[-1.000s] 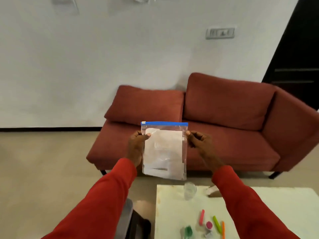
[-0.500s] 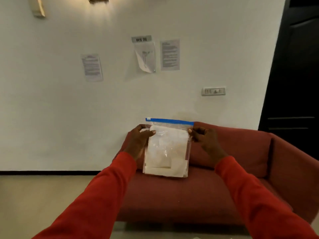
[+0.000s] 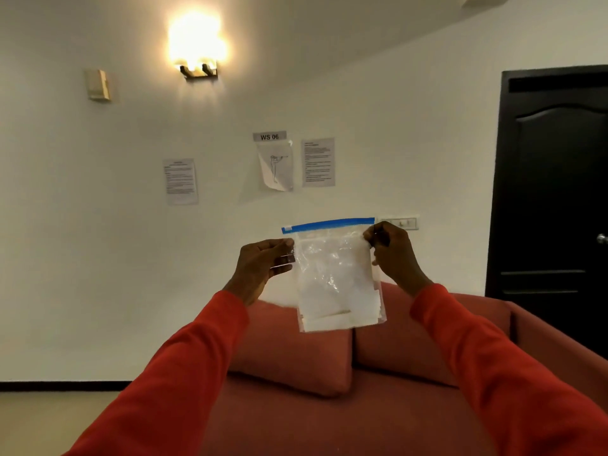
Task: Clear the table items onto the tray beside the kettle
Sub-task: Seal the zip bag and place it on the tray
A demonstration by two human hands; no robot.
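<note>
Head view: left hand (image 3: 260,268) and right hand (image 3: 393,255) pinch the zip bag (image 3: 335,278) at its upper side edges above the sofa (image 3: 296,363), long axis hanging vertically between them.

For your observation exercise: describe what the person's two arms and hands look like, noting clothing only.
Both arms wear long, plain red sleeves, the left sleeve and the right sleeve, each ending at the wrist. The left hand and right hand are bare: no gloves, rings, watch or markings show.
</note>
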